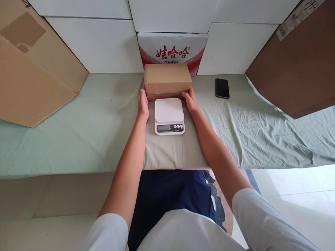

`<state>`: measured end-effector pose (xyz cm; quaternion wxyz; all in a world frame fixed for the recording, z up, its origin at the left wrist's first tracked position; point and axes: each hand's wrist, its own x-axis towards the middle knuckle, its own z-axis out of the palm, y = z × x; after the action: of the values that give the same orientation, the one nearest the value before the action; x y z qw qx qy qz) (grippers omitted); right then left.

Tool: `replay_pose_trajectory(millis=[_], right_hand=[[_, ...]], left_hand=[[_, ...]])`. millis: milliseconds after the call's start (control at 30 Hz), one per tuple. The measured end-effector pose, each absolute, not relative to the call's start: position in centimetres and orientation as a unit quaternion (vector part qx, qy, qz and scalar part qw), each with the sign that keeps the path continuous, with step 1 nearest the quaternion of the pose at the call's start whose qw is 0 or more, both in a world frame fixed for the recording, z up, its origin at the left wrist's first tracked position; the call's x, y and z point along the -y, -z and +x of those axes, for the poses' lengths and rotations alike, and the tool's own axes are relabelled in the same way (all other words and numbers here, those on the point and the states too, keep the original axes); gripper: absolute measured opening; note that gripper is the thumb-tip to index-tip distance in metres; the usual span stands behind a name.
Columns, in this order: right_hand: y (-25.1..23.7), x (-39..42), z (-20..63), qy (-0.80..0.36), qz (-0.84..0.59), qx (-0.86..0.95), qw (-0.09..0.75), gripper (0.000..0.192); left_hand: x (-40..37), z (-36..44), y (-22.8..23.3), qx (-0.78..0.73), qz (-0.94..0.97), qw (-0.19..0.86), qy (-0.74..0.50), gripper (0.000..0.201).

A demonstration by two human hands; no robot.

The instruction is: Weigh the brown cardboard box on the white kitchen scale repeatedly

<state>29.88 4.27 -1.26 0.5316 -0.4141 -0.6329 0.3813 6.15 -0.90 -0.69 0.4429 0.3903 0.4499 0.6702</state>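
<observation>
A small brown cardboard box [168,83] stands at the back of the cloth-covered surface, its near side facing me. My left hand [143,103] presses against its left end, and my right hand [191,100] grips its right end with the thumb on the near face. Between my forearms lies a white digital kitchen scale [169,111] with a grey display and several buttons along its front. Its plate is bare and its display looks blank. The box sits just behind the scale.
Behind the small box is a white and red printed carton [172,45] against white panels [104,45]. A black phone [222,88] lies to the right on the green cloth [104,132]. Large cardboard pieces flank the surface at left [39,76] and right [295,66].
</observation>
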Motion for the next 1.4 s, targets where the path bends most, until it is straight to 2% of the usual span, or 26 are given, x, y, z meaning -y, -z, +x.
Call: replay_pose_trajectory(millis=[133, 500, 733, 867, 1067, 1200, 1400], right_hand=[[1.2, -4.1, 29.8, -0.386, -0.42, 0.637, 0.519, 0.07], [1.3, -3.9, 29.6, -0.392, -0.403, 0.636, 0.528, 0.073], [0.6, -3.2, 29.2, -0.37, -0.377, 0.645, 0.552, 0.078], [-1.4, -2.0, 29.0, -0.365, -0.363, 0.65, 0.56, 0.08], [-4.6, 2.2, 29.9, -0.351, -0.341, 0.665, 0.565, 0.079], [-3.3, 6.5, 31.3, -0.373, -0.325, 0.675, 0.548, 0.083], [-0.6, 10.0, 31.5, -0.386, -0.381, 0.646, 0.537, 0.086]], left_hand=[[1.2, 6.2, 0.4, -0.449, 0.392, 0.449, -0.665, 0.062], [1.4, 5.8, 1.0, -0.468, 0.418, 0.412, -0.661, 0.07], [0.8, 5.4, 1.3, -0.426, 0.443, 0.382, -0.69, 0.083], [1.5, 5.4, 0.3, -0.423, 0.461, 0.357, -0.693, 0.088], [6.4, 5.6, -3.1, -0.415, 0.494, 0.346, -0.682, 0.085], [11.2, 5.7, -3.5, -0.422, 0.491, 0.387, -0.656, 0.083], [13.9, 6.6, -1.3, -0.428, 0.494, 0.378, -0.656, 0.081]])
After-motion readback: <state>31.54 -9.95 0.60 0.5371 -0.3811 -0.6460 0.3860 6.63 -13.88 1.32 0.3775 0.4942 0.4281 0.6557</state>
